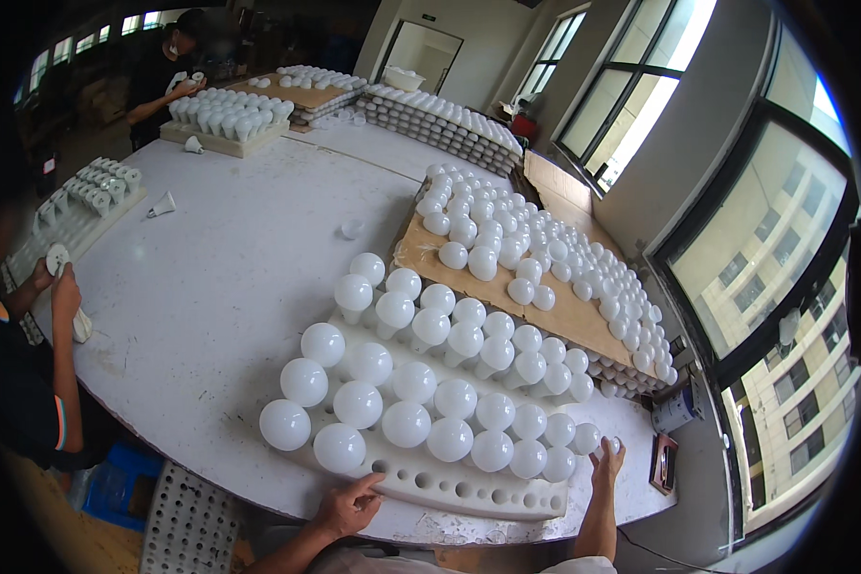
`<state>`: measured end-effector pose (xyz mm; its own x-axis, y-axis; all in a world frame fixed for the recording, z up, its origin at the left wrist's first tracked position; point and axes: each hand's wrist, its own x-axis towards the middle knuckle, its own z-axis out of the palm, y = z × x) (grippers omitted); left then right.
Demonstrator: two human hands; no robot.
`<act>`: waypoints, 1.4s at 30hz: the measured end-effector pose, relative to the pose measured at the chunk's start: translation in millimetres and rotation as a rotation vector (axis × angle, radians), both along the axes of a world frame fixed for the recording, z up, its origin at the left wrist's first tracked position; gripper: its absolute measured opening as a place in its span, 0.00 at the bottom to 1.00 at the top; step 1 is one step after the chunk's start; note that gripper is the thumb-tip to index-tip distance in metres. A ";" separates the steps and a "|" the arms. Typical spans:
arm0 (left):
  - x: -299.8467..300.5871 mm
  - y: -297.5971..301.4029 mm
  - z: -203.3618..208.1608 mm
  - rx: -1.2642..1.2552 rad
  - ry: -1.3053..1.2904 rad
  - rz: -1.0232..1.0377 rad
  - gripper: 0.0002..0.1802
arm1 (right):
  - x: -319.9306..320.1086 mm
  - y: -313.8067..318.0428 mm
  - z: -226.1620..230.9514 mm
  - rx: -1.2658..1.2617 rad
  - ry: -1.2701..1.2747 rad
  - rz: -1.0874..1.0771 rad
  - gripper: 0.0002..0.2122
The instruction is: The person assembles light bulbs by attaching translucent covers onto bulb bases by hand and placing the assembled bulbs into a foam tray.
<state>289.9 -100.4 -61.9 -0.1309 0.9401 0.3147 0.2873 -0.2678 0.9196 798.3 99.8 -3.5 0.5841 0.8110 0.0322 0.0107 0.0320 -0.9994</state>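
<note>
In front of me lies a white foam tray [430,486] with round holes along its near edge. Rows of round white light bulb globes [407,424] stand in it. My left hand [347,509] is at the tray's near left part, index finger stretched toward a hole below the closest globe, holding nothing. At the tray's right end, the fingers of my right hand [605,465] are closed around a white bulb globe [613,444], beside the last globes of the row. A second foam tray [359,330] of globes stands just behind.
Many loose globes lie on a brown cardboard sheet [421,251] at the right, near the windows. Co-workers handle bulb parts at the left [57,263] and far left [177,86]. A lone bulb [163,205] and a clear cup [352,229] lie on the white table [230,316].
</note>
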 end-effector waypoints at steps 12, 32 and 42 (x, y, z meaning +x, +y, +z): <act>2.5 -10.8 7.3 -0.045 -0.026 0.074 0.23 | -14.8 -3.5 -77.8 0.110 -0.184 -0.207 0.28; -354.2 22.6 31.1 -0.379 0.642 0.744 0.37 | 9.2 -10.8 -84.0 -0.020 -0.150 -0.088 0.31; -350.1 55.2 40.4 -0.622 0.755 0.508 0.38 | 62.6 -63.4 -65.2 -0.039 0.000 -0.263 0.29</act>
<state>-60.2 -45.2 -21.5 -0.5202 0.8534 -0.0335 0.7778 0.4896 0.3941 860.8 36.4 -68.7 0.7747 0.6323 0.0043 0.0140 -0.0104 -0.9998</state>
